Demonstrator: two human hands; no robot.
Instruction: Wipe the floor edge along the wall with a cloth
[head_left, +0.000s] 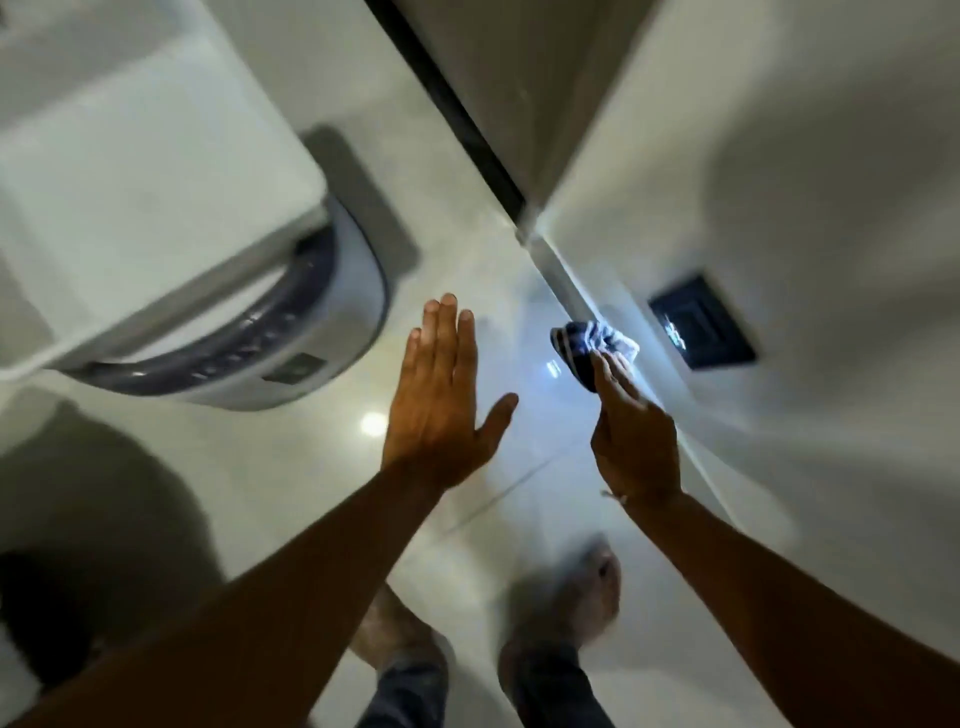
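Observation:
A dark blue cloth with white stripes (589, 345) is bunched in my right hand (634, 441), held out close to the white wall (779, 208) on the right. The pale skirting strip (587, 296) where wall meets glossy tiled floor (519, 499) runs diagonally just beyond the cloth; whether the cloth touches it I cannot tell. My left hand (441, 400) hovers flat over the floor, fingers extended, thumb spread, holding nothing.
A white top-loading washing machine (171, 218) with a grey control panel stands at the left. A dark socket plate (701, 330) sits low on the wall. A dark door frame edge (452, 109) runs at the top. My bare feet (566, 597) are below.

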